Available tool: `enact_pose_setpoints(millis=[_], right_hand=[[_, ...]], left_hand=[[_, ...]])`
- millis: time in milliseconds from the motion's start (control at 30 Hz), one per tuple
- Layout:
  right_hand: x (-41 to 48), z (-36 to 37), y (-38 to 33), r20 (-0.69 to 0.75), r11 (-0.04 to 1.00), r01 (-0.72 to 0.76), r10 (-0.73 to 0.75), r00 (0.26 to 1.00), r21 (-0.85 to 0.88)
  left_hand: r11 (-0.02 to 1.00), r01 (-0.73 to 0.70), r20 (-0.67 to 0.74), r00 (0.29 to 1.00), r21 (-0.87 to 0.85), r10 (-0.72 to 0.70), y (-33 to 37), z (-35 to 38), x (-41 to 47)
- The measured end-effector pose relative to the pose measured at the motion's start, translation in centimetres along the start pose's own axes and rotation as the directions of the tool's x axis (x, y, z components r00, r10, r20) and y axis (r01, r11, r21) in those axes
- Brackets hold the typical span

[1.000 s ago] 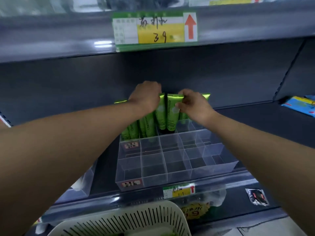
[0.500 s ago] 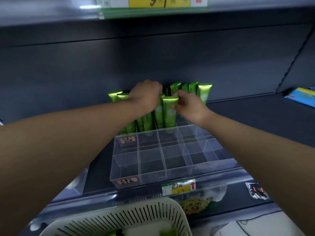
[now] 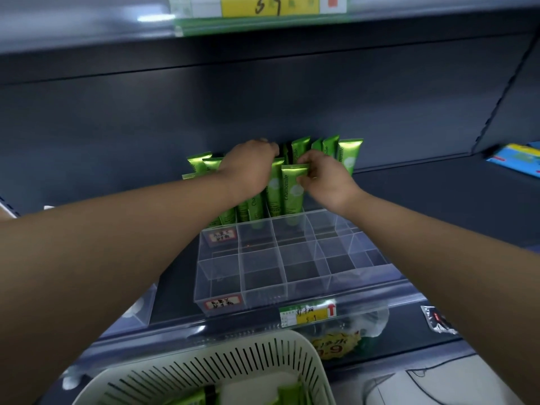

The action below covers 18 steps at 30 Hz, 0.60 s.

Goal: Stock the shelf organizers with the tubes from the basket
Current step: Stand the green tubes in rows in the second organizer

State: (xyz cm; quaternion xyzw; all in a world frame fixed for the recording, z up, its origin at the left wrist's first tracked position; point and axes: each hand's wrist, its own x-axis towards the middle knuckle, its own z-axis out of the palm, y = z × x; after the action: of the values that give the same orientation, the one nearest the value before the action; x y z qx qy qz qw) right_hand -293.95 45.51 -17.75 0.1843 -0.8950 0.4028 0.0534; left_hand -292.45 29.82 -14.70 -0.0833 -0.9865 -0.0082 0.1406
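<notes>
Several green Chamomile tubes (image 3: 274, 188) stand upright in the back row of a clear plastic organizer (image 3: 362, 270) on the dark shelf. My right hand (image 3: 325, 178) pinches the crimped top of one green tube (image 3: 293, 194) that stands in a back compartment. My left hand (image 3: 248, 168) reaches over the tubes just left of it, fingers curled down among their tops; what they hold is hidden. The pale slotted basket (image 3: 233, 366) sits at the bottom of the view with green tubes (image 3: 193, 400) inside.
The organizer's front compartments hold nothing. A second clear organizer (image 3: 137, 311) stands to the left. Price tags (image 3: 306, 314) hang on the shelf rail. A blue package (image 3: 514, 156) lies on the shelf at far right. The upper shelf edge (image 3: 87, 27) overhangs.
The view has tilted slightly, and the basket's tubes show more. My right hand still pinches the same tube top, set a little lower into its compartment. My left hand stays on the tubes.
</notes>
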Motion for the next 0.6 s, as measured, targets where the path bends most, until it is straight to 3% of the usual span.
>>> enact_pose_setpoints(millis=[400,600], right_hand=[[-3.4,-0.9,-4.0,0.015,0.964,0.080,-0.079,0.997,-0.254],[-6.0,-0.4,-6.4,0.098,0.898,0.056,-0.015,0.995,-0.435]], left_hand=[[0.990,-0.062,0.044,0.997,0.126,0.057,0.5,-3.2,-4.7],[0.985,-0.038,0.083,0.996,0.168,0.024,0.6,-5.1,-7.9]])
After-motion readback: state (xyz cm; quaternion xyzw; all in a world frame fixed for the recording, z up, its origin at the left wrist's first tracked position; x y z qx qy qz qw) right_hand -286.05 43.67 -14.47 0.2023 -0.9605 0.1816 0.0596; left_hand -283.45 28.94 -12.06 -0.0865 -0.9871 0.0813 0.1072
